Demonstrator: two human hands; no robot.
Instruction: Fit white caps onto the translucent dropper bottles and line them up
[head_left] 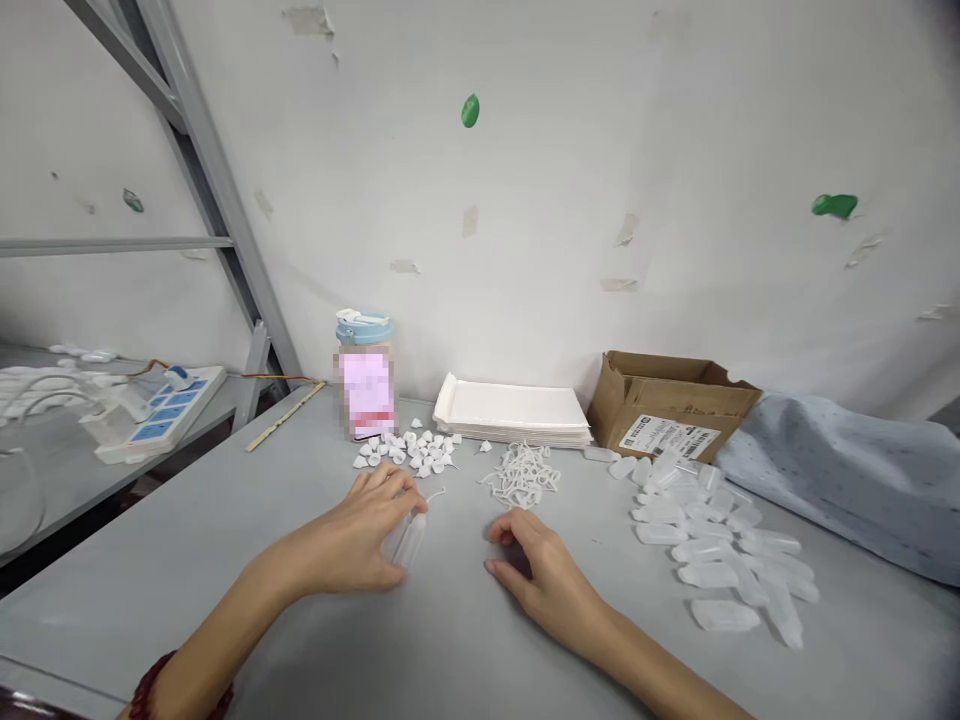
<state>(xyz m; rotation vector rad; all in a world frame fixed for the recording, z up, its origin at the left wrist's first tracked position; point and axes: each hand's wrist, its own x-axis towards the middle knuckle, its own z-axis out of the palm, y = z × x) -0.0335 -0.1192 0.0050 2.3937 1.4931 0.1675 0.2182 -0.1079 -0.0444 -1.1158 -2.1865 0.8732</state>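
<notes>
My left hand [375, 535] curves around a small translucent plastic bottle [409, 542], its fingers at the bottle's narrow end and the thumb by the other end. Part of the bottle is hidden behind the hand. A thin white strap [435, 493] lies just beyond those fingertips. To the right, my right hand [536, 570] hovers low over the table, thumb and curled forefinger apart with nothing seen between them. Nearest to it is a heap of white looped straps [523, 474]. Small white pointed caps [412, 450] are scattered beyond my left hand.
Many similar translucent bottles [705, 548] lie piled at right. Behind stand a stack of white trays [514, 408], a cardboard box [671, 400] and a jar with a blue lid [364, 330]. Bluish cloth [840, 480] lies far right; a power strip [161, 415] is at left.
</notes>
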